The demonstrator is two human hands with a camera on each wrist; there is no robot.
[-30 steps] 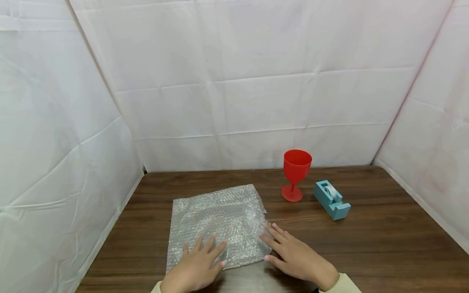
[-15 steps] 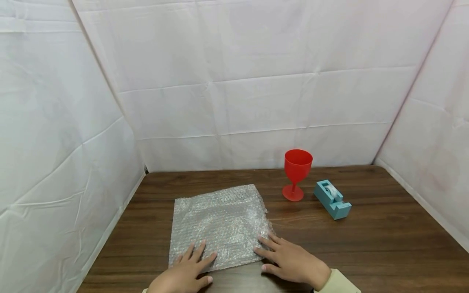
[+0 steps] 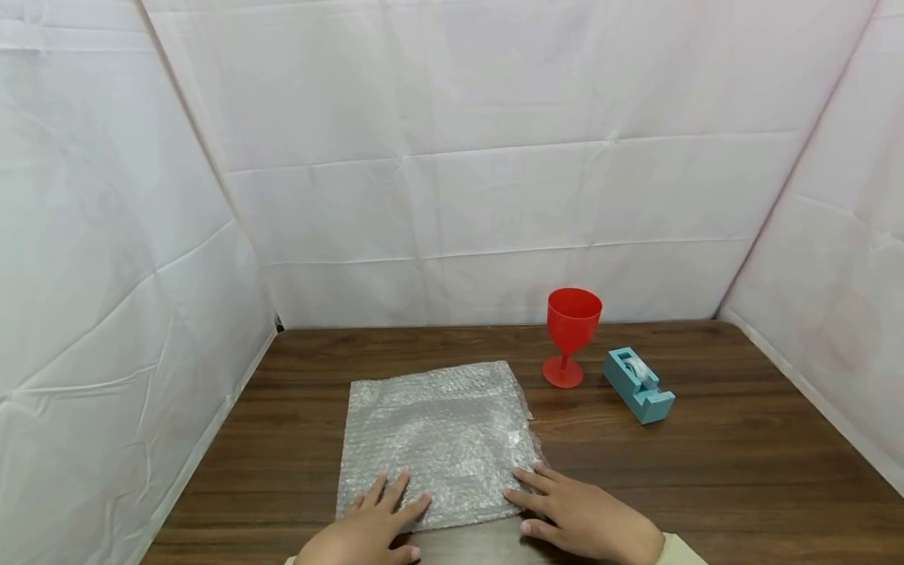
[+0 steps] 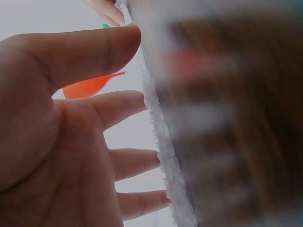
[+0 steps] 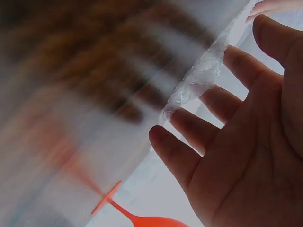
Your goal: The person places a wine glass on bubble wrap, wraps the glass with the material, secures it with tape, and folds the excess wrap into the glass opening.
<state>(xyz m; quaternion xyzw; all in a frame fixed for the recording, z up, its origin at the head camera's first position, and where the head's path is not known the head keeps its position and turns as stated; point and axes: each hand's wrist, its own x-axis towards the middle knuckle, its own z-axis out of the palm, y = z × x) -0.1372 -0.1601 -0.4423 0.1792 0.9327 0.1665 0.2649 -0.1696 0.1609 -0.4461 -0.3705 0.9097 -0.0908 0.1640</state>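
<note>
A sheet of bubble wrap lies flat on the dark wooden table, a little left of centre. My left hand rests with spread fingers on its near left part. At its near right corner my right hand touches it with straight fingertips. In the left wrist view the fingertips of the left hand meet the edge of the bubble wrap. The right wrist view has the fingers of the right hand at the crinkled edge of the bubble wrap.
Upright behind the right hand stands a red goblet. To its right sits a teal tape dispenser with a roll of tape. White cloth walls enclose the wooden table at the back and both sides.
The bubble wrap has shifted slightly right and toward me. My left hand first drew back left, then came a bit right; the right hand moved left, then back right and nearer.
</note>
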